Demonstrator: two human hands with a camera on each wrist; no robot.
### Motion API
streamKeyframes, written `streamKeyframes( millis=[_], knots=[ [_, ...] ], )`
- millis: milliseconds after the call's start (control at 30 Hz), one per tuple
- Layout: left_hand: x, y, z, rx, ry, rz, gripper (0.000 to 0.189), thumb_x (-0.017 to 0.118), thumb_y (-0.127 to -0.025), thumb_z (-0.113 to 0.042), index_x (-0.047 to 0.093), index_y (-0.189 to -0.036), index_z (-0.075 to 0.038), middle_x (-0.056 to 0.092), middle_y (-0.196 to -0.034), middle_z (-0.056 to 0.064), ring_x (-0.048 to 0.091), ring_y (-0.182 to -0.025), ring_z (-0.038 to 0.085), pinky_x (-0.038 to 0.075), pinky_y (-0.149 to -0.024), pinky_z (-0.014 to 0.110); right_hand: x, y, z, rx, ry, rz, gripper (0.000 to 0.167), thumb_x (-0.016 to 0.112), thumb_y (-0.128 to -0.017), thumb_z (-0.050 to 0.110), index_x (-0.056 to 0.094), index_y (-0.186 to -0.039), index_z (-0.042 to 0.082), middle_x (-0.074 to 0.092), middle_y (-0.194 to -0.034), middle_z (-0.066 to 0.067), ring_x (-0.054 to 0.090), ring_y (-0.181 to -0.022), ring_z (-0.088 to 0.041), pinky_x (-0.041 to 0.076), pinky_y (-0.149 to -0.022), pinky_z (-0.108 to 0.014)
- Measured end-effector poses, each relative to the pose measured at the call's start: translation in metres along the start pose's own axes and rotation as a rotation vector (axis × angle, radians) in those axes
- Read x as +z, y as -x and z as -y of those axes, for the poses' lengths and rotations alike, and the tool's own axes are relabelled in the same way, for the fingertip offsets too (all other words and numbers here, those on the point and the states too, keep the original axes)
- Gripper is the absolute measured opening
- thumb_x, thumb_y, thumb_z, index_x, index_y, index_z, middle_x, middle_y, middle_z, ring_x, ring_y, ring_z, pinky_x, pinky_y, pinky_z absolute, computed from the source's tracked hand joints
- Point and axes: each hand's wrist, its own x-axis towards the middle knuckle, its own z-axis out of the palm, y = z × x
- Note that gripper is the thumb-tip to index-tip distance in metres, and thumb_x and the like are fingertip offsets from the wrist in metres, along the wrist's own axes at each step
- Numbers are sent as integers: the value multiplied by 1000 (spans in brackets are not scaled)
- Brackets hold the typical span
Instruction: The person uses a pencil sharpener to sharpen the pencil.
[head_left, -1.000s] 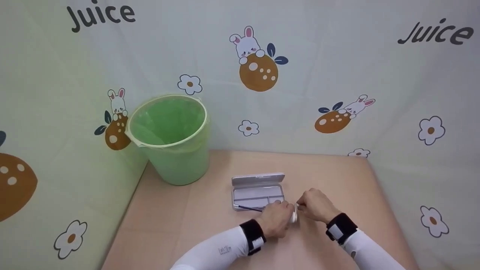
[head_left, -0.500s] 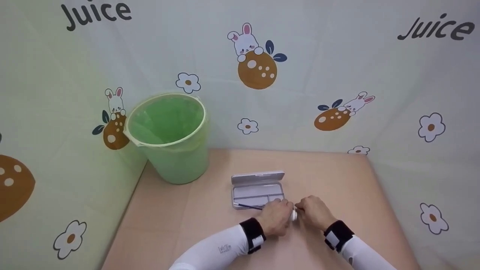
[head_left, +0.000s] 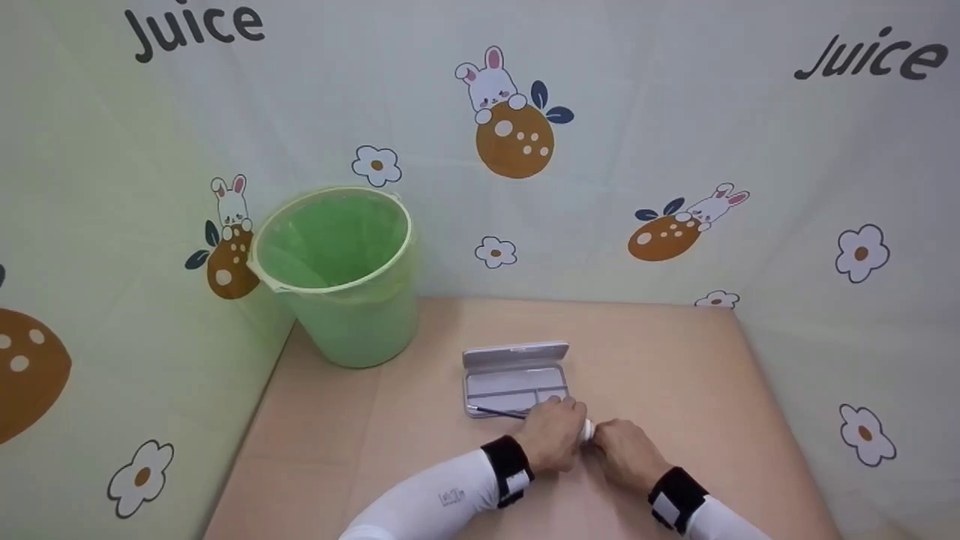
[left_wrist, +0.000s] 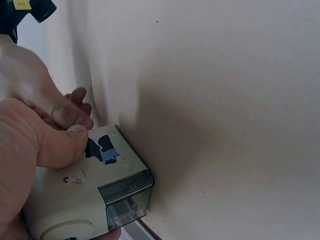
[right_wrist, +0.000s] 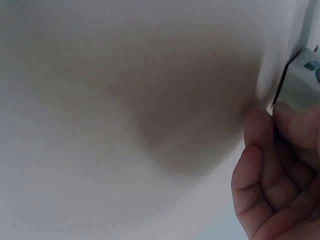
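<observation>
My left hand (head_left: 553, 435) grips a white pencil sharpener (left_wrist: 70, 200) with dark stickers and a clear smoky shavings drawer, thumb over its top. In the head view only a white end of the sharpener (head_left: 587, 430) shows between the hands. My right hand (head_left: 626, 454) has its fingers curled and pinched together at that end; the small crank they hold is mostly hidden. In the right wrist view, the pinching fingertips (right_wrist: 260, 122) are close beside the sharpener. A dark pencil (head_left: 499, 412) runs from over the case toward my left hand, where its other end is hidden.
A grey pencil case (head_left: 502, 382) lies with its lid raised behind my left hand, its compartments showing. At the table's back left stands a green bin (head_left: 360, 330) with a liner. Printed cloth (head_left: 600, 187) hangs around the table (head_left: 652, 345).
My right hand has moved lower and closer to the body beside the sharpener, in a turning motion. The upright white crank seen earlier is now covered. My left hand holds its place.
</observation>
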Motion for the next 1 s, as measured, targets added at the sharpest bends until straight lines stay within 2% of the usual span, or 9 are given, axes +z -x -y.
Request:
streamKeyframes(
  millis=[133,300,633,833,1000],
  knots=[
    [0,0,0,-17,0,19,53,94,-75,-41,65,-112,-17,72,-103,-4,68,-89,15,60,-72,29,-5,5,8,-49,-22,48,14,84,-94,5,79,-82,12,75,-73,1,60,-63,-5,49,-56,-26],
    [1,-1,1,-21,1,30,56,95,-73,-43,65,-113,-17,72,-104,-4,68,-90,15,60,-72,29,-16,8,15,-33,-29,125,12,84,-94,5,80,-85,12,72,-71,3,55,-64,-3,46,-58,-25],
    [-2,2,-1,-6,-40,16,56,94,-74,-47,65,-112,-18,72,-103,-5,68,-90,14,60,-71,27,-34,3,19,-106,-58,170,21,83,-83,-1,75,-70,13,60,-60,9,40,-56,3,35,-51,-18],
    [-4,2,-2,-19,-14,18,54,95,-75,-44,66,-112,-18,72,-103,-4,68,-90,15,60,-71,29,-49,-1,25,-90,-81,238,18,82,-87,-1,80,-75,14,57,-61,9,41,-59,1,36,-55,-20],
    [-6,0,-2,-23,9,31,54,96,-74,-43,66,-112,-18,72,-103,-4,68,-90,15,60,-72,29,-60,-4,26,-79,-85,271,20,83,-87,-1,78,-76,14,56,-63,10,42,-62,-1,37,-58,-21]
  ],
)
